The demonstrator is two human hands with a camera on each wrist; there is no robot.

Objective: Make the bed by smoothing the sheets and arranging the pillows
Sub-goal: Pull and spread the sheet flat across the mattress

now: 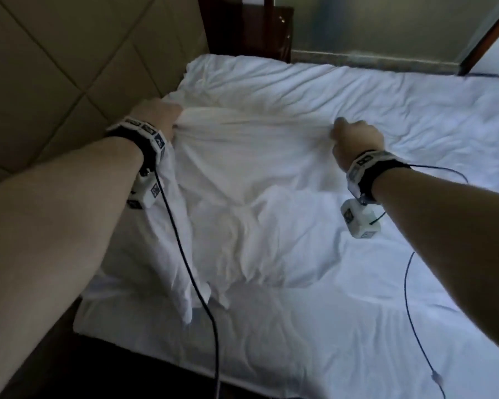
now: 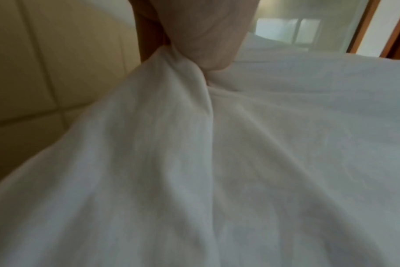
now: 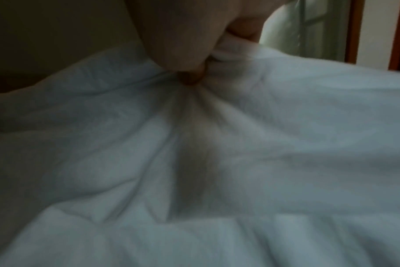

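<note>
Though bunched: right-wrist thumb on sheet.

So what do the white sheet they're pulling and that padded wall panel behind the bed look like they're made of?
White sheet: seems a thin woven fabric, cotton-like, matte. It bunches into fine radiating creases where the left hand and right hand each grip it.

Padded wall panel: looks like beige faux leather or vinyl, smooth with a faint sheen and stitched diamond seams. Which one is unclear.
</note>
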